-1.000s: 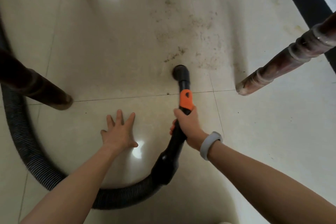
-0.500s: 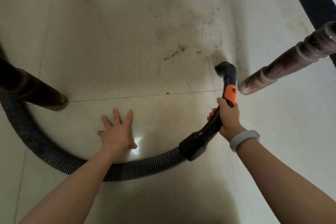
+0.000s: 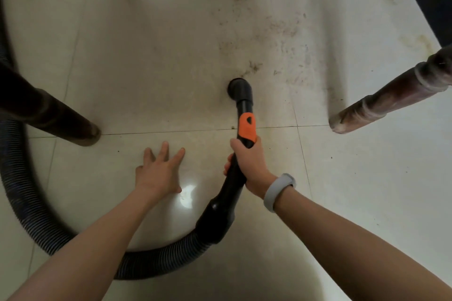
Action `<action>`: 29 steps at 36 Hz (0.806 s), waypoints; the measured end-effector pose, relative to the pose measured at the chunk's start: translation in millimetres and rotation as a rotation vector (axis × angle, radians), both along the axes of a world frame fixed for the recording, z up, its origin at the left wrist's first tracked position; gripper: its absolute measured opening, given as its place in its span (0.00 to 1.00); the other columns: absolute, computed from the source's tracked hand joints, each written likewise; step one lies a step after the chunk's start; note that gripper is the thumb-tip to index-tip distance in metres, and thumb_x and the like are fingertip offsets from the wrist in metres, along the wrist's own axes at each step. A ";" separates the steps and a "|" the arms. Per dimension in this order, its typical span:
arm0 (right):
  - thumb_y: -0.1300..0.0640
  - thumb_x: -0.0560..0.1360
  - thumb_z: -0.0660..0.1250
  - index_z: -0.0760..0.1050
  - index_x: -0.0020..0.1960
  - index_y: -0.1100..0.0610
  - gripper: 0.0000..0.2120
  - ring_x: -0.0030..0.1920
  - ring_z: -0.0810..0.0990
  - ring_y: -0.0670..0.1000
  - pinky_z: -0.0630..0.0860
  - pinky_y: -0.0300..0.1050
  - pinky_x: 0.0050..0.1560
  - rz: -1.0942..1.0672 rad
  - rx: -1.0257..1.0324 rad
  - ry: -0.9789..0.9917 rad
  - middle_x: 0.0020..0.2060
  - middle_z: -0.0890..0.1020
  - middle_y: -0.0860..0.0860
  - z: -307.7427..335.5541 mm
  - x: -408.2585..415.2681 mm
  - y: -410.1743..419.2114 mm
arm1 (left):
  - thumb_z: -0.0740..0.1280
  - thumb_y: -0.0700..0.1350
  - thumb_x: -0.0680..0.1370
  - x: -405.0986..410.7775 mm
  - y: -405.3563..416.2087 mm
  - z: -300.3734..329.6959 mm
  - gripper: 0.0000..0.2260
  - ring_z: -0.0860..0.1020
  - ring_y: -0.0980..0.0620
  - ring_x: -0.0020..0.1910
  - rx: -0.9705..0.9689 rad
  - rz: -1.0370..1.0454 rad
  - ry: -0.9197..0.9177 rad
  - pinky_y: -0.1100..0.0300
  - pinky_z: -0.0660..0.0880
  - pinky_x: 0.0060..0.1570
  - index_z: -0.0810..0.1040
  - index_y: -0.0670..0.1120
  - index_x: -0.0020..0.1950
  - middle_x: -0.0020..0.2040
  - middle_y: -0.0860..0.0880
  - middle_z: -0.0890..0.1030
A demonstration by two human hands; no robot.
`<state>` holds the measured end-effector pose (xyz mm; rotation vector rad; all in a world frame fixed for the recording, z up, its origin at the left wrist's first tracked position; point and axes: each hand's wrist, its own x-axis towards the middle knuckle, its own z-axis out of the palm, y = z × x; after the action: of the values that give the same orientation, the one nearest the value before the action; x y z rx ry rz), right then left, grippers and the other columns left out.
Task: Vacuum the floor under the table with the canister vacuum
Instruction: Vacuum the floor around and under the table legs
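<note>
While the right hand (image 3: pixel 249 166) clenched the black wand (image 3: pixel 238 168) below its orange collar (image 3: pixel 247 127), the left hand (image 3: pixel 156 173) lay flat, fingers spread, on the tile floor (image 3: pixel 146 68).

Head view. Step, as judged: suction pass mid-floor between table legs (image 3: pixel 381 102). Nozzle (image 3: pixel 238 88) on floor, at near edge of dirt patch (image 3: pixel 274 39). Wand's long axis ran near-to-far, mouth pointing away. Next, likely: push forward and right into debris.

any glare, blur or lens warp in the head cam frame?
Head view: glare spots on the glossy floor, one beside the left hand; hose motion-blurred at left; table legs splay outward, wide-angle warp; nozzle and right hand sharp.
</note>
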<state>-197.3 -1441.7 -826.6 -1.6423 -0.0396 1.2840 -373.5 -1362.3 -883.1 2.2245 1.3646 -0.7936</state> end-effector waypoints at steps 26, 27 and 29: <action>0.64 0.76 0.61 0.62 0.53 0.55 0.11 0.23 0.70 0.51 0.74 0.43 0.26 0.030 0.004 -0.034 0.29 0.69 0.55 4.7 10.7 33.4 | 0.76 0.58 0.65 -2.1 -0.7 -8.7 0.53 0.43 0.36 0.75 0.026 0.099 -0.019 0.39 0.63 0.66 0.43 0.54 0.77 0.78 0.49 0.41; 0.64 0.75 0.61 0.62 0.54 0.55 0.11 0.24 0.71 0.52 0.75 0.43 0.26 0.063 0.008 -0.034 0.29 0.70 0.55 4.7 5.2 34.2 | 0.76 0.58 0.66 -2.0 -0.7 -8.1 0.53 0.43 0.36 0.75 0.017 0.101 -0.017 0.39 0.63 0.66 0.42 0.54 0.77 0.78 0.49 0.40; 0.64 0.75 0.61 0.62 0.55 0.55 0.12 0.24 0.71 0.52 0.75 0.44 0.27 0.119 0.006 -0.034 0.30 0.71 0.55 5.4 -3.9 38.5 | 0.76 0.57 0.66 -1.6 -0.4 -6.8 0.53 0.42 0.36 0.75 0.004 0.104 -0.015 0.39 0.62 0.67 0.42 0.54 0.77 0.78 0.49 0.39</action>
<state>-201.2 -1403.3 -821.3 -1.6775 -0.1638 1.3434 -375.1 -1362.7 -889.9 2.1389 1.4628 -0.7364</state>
